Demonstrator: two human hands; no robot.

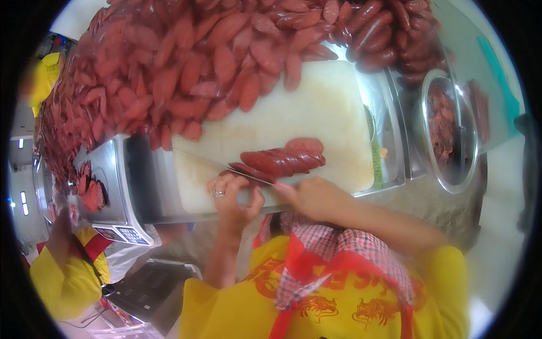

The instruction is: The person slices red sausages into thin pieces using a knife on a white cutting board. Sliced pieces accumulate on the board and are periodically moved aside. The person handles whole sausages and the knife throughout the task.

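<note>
Nearest you, your left hand (231, 195), a ring on one finger, is curled with fingertips pressing down on the near end of the sliced sausage (282, 159). Your right hand (313, 198) sits just right of it, fingers closed around what looks like the knife (217, 164) handle, though the grip itself is hidden. The blade runs left across the white cutting board (316, 113), meeting the sausage's cut slices. Left of the board stands a metal scale (110, 186). Farther back lies a heap of sliced sausage pieces (169, 68), whole sausages (384, 34) far right, and a steel bowl (449, 130) to the right
</note>
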